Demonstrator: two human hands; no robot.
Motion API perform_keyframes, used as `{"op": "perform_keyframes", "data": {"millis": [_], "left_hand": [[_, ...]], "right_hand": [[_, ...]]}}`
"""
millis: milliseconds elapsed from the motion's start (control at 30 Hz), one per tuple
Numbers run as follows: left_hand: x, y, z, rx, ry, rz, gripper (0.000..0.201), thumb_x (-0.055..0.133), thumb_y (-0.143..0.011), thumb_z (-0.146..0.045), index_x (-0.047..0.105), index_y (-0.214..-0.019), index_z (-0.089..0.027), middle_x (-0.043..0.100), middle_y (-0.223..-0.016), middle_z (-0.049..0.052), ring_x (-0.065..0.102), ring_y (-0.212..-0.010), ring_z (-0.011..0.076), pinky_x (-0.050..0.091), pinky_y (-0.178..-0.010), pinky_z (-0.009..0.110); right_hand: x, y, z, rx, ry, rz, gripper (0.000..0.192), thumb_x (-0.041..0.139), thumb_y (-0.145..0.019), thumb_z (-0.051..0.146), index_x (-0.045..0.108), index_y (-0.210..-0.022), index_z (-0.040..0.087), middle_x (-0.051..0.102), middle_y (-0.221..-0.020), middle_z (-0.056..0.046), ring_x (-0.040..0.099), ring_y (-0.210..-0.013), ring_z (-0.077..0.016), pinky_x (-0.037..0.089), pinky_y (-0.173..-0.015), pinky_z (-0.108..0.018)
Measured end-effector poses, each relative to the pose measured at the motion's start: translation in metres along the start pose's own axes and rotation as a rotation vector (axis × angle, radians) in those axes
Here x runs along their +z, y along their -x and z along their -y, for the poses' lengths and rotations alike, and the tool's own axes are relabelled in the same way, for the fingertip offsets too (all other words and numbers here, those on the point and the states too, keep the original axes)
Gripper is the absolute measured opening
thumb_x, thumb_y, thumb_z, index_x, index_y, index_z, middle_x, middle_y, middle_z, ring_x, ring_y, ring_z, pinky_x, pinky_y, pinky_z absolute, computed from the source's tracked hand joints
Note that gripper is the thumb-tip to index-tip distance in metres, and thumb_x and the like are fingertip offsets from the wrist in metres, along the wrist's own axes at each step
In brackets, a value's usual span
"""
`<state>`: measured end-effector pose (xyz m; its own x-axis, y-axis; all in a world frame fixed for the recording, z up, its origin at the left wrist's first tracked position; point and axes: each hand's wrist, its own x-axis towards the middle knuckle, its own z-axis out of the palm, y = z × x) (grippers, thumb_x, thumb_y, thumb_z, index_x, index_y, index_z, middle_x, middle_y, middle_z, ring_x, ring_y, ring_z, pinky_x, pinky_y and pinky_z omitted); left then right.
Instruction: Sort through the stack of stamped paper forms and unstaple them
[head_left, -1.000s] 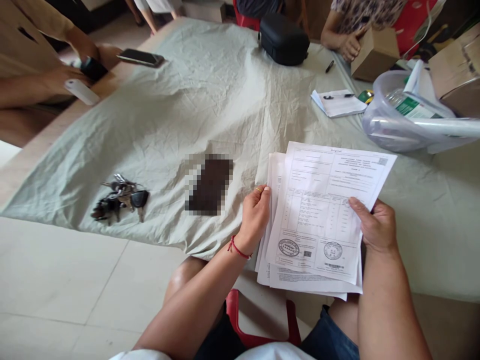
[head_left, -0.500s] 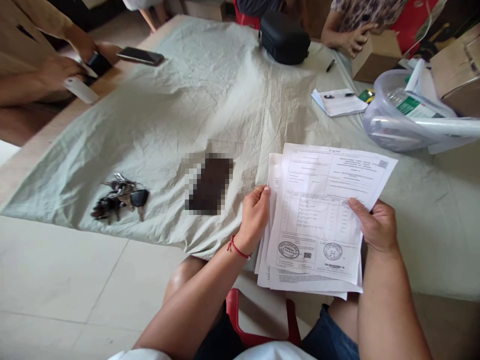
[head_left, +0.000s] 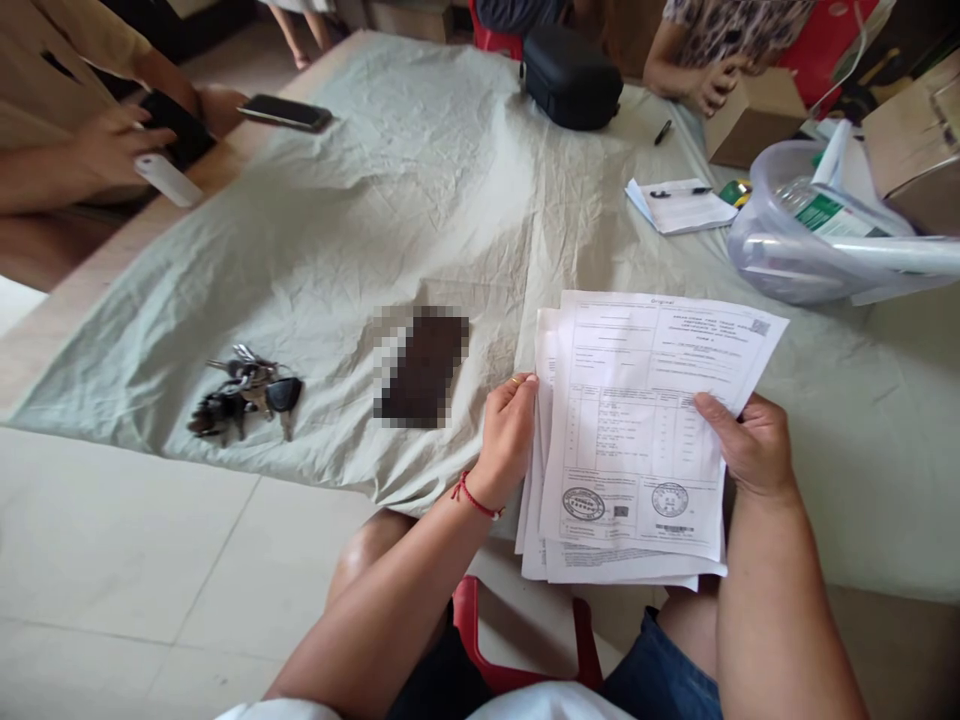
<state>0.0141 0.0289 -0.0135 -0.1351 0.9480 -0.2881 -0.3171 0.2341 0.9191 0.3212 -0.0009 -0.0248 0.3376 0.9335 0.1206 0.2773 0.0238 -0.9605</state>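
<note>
2 hands, left hand (head_left: 508, 432) and right hand (head_left: 746, 445), are clamping fingers on the papers (head_left: 637, 430) above the table (head_left: 420, 200).

I can't make out the dark flat thing (head_left: 424, 367) on the counter; it's blurred into blocks. The print on my papers (head_left: 645, 420) is too small to read. My right hand (head_left: 746, 445) hides its fingers behind the sheets, and the plastic tub (head_left: 772, 255) runs off the right edge.
</note>
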Motion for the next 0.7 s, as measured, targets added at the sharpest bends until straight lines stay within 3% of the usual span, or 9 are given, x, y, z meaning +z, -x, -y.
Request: {"op": "perform_keyframes", "data": {"millis": [533,700], "left_hand": [[-0.001,0.004,-0.007,-0.082,0.061,0.007,0.037,0.074,-0.083,-0.035,0.044,-0.065,-0.025,0.037,-0.065,-0.005,0.032,-0.064,0.0131,0.031,-0.061,0.028],[-0.003,0.002,-0.003,-0.120,0.073,0.040,0.037,0.079,-0.087,-0.039,0.049,-0.071,-0.025,0.046,-0.069,-0.004,0.042,-0.065,0.0137,0.037,-0.063,0.028]], "right_hand": [[0.003,-0.008,-0.004,0.064,-0.003,0.030,0.044,0.104,-0.082,0.060,0.093,-0.109,0.028,0.092,-0.118,-0.006,0.089,-0.110,-0.0351,0.076,-0.095,-0.048],[0.004,-0.010,-0.011,0.056,-0.004,0.009,0.041,0.104,-0.084,0.055,0.093,-0.110,0.025,0.092,-0.117,-0.007,0.089,-0.108,-0.0336,0.076,-0.094,-0.046]]}}
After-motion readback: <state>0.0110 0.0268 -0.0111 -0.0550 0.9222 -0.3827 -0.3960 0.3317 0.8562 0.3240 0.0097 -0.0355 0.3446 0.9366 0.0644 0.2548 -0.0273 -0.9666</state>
